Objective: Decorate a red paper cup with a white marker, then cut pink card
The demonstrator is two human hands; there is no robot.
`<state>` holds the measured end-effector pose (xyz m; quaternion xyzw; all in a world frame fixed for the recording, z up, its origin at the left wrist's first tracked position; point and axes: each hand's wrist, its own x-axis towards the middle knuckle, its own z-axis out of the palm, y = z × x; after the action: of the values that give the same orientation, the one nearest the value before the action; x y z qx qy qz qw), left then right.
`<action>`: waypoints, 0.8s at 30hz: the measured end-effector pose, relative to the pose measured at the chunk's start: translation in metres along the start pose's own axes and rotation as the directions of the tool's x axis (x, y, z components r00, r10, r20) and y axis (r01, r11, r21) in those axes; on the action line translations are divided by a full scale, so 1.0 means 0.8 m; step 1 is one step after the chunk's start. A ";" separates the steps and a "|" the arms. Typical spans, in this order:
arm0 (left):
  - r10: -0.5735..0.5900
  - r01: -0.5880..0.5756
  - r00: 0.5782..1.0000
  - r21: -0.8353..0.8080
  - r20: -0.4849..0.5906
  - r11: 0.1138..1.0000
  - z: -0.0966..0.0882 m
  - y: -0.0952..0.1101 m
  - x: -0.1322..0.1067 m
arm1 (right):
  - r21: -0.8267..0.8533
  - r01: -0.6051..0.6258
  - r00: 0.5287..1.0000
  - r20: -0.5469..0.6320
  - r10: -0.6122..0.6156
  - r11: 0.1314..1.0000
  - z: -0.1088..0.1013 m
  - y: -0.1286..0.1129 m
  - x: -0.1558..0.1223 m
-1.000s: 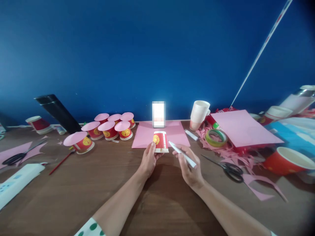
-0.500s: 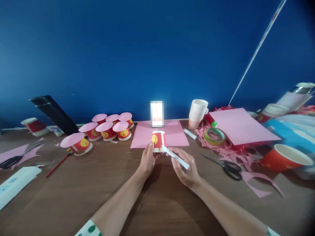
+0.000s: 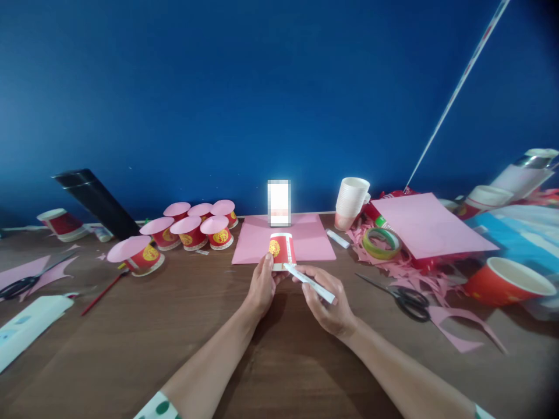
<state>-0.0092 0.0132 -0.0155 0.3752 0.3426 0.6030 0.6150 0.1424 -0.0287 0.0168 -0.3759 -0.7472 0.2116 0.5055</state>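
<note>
My left hand [image 3: 262, 285] is closed around a red paper cup [image 3: 283, 249] with a yellow emblem and white bands at both ends. Its thumb presses on the cup's near left side. In my right hand [image 3: 327, 299] is a slim white tube [image 3: 312, 283], gripped like a pen. The tube's narrow tip lies against the lower edge of the cup, or very close to it. My right fingertips are also near the cup's lower right side. Behind the cup, a pink sheet [image 3: 248, 241] lies flat on the brown table [image 3: 271, 372].
Several red cups topped with pink discs [image 3: 128, 248] stand at left, beside a black bottle [image 3: 98, 201] and a red paintbrush [image 3: 105, 293]. To the right are stacked white cups [image 3: 351, 201], green tape [image 3: 381, 242], scissors [image 3: 413, 304], pink scraps [image 3: 458, 329] and an orange cup [image 3: 509, 281].
The white tube's tip has shifted slightly left and down along the cup, toward its lower edge. My left hand and the cup stay nearly still.
</note>
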 end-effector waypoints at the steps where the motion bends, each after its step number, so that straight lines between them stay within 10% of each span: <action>1: 0.000 0.000 1.000 -0.005 -0.001 1.000 0.000 0.000 0.000 | -0.002 0.000 1.000 -0.001 0.000 1.000 0.000 0.000 0.000; 24: 0.010 -0.010 1.000 -0.006 -0.003 1.000 0.002 0.002 -0.001 | -0.003 -0.061 0.996 -0.062 0.061 0.998 -0.002 -0.001 0.000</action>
<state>-0.0089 0.0126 -0.0135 0.3744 0.3397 0.6077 0.6125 0.1436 -0.0293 0.0185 -0.4060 -0.7200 0.2133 0.5209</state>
